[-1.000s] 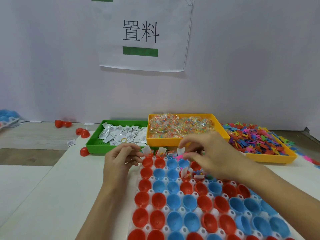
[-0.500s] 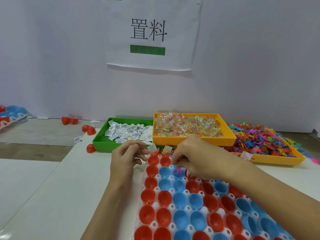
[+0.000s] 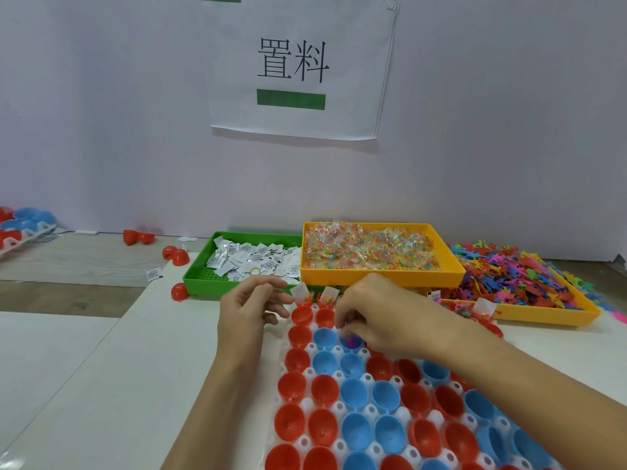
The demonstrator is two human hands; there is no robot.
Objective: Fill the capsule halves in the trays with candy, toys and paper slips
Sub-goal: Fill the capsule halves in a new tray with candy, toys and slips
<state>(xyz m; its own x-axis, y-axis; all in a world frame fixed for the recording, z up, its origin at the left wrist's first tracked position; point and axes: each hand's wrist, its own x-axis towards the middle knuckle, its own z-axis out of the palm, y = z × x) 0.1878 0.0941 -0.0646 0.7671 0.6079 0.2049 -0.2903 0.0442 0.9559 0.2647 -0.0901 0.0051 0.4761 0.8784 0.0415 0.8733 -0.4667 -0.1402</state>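
Observation:
A white tray (image 3: pixel 368 380) of red and blue capsule halves lies in front of me. Clear candy packets (image 3: pixel 300 292) stick out of the far row's halves. My right hand (image 3: pixel 383 317) reaches over the far rows, its curled fingertips pinching a pink toy (image 3: pixel 351 341) inside a blue half. My left hand (image 3: pixel 249 313) hovers at the tray's far left corner, fingers loosely curled, nothing visible in it. Behind stand a green tray (image 3: pixel 203 277) of paper slips, a yellow tray (image 3: pixel 380 278) of candy packets and an orange tray (image 3: pixel 543 314) heaped with colourful toys (image 3: pixel 509 276).
Loose red capsule halves (image 3: pixel 176 256) lie on the table left of the green tray, and one slip (image 3: pixel 154 274) lies nearby. Another capsule tray (image 3: pixel 20 228) sits at the far left. A wall with a paper sign (image 3: pixel 298 66) closes the back.
My right hand has moved left and down from the far rows' middle onto a blue half near the left. The left hand has barely shifted.

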